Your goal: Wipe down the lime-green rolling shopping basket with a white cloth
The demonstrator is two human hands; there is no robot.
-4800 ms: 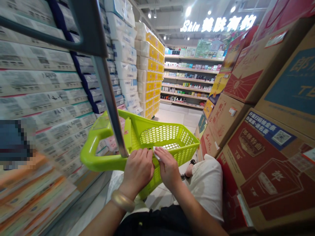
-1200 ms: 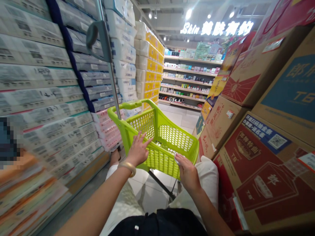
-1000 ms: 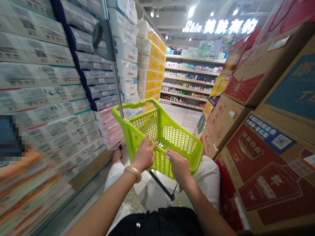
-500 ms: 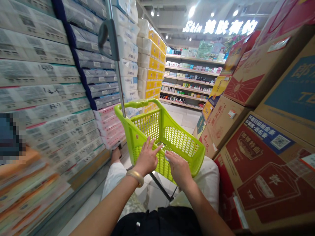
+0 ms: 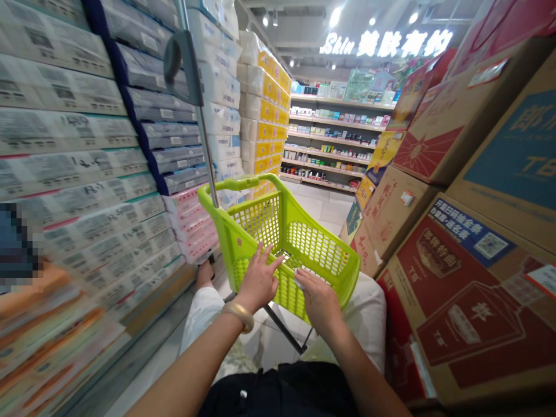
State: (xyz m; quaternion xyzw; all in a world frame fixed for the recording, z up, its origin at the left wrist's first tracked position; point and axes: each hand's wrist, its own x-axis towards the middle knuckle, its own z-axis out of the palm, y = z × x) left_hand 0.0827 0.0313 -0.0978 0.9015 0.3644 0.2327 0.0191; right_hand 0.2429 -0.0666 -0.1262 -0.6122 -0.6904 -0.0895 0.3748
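A lime-green plastic shopping basket (image 5: pixel 319 286) on a trolley frame stands in front of my knees, with a perforated wall. My left hand (image 5: pixel 259 279), a gold bangle at its wrist, is over the basket's near rim with its fingers spread, holding nothing. To its right, my right hand (image 5: pixel 320 295) has its fingers pressed together on a small white wad (image 5: pixel 297 279) at the near rim. Most of the wad is hidden under the fingers, so its exact kind cannot be told.
Stacked paper packs (image 5: pixel 56 130) rise on the left. Cardboard boxes (image 5: pixel 469 301) are piled on the right. A grey metal pole (image 5: pixel 204 139) with a hook stands at the basket's left corner. Product shelves (image 5: pixel 332 139) line the back, beyond tiled floor.
My right hand has shifted slightly right and down along the rim with the white wad. My left hand stays nearly where it was. The whole view has turned a little.
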